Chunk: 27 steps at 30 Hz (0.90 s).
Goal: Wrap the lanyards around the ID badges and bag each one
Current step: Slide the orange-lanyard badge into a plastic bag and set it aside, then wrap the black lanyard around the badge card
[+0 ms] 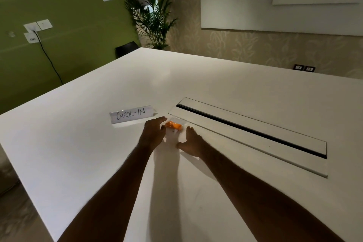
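Orange lanyard (172, 125) showed inside the clear bag (176, 124) flat on the white counter (78, 143), between my straight, spread fingers: left hand (152, 133) touching it, right hand (191, 143) beside. Beyond my left fingers, a sign (131, 114) read "CHECK-IN".

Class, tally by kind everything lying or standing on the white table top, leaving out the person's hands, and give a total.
Clear bags holding an orange lanyard bundle: 1
Folded signs reading CHECK-IN: 1
Total: 2
Both are on the white table; the bag lies between the left hand and the right hand.
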Tool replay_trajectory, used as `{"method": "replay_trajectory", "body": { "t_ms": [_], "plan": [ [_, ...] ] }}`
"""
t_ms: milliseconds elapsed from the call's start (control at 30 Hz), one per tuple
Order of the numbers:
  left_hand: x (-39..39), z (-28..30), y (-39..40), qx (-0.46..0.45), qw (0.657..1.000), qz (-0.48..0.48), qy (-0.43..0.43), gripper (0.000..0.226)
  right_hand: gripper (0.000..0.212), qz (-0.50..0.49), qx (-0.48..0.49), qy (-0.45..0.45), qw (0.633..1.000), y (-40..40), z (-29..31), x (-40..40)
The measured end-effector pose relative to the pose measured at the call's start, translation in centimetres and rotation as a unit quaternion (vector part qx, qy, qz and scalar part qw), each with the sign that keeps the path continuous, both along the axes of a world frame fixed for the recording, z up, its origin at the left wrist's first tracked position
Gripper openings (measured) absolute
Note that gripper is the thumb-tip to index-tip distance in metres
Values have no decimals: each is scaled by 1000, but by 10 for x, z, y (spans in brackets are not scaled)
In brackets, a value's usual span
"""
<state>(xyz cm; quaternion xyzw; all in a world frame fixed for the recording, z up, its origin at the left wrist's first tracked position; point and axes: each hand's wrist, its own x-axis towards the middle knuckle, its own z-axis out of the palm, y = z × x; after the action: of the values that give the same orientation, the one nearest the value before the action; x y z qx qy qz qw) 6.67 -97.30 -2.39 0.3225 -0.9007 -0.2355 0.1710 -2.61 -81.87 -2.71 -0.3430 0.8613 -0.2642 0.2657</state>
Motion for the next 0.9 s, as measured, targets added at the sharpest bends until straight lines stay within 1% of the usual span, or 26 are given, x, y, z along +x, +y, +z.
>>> {"method": "replay_trajectory", "body": {
  "t_ms": [100, 233, 400, 567, 733, 900],
  "plan": [
    [8, 4, 11, -15, 1000, -11, -21, 40, 90, 42, 36, 106, 993, 25, -1, 1],
    [17, 13, 39, -38, 997, -33, -52, 45, 84, 40, 42, 172, 983, 70, -1, 3],
    [30, 14, 86, -43, 996, -59, -50, 50, 79, 6, 48, 208, 977, 131, 0, 3],
    [37, 8, 138, -33, 994, -82, -62, 54, 82, -30, 60, 196, 978, 201, -4, -9],
    [31, 10, 194, -32, 991, -107, -71, 57, 88, -40, 75, 220, 972, 275, -1, -22],
    [16, 18, 263, -45, 987, -137, -68, 58, 90, -60, 67, 232, 969, 352, 11, -28]
  ]
}}
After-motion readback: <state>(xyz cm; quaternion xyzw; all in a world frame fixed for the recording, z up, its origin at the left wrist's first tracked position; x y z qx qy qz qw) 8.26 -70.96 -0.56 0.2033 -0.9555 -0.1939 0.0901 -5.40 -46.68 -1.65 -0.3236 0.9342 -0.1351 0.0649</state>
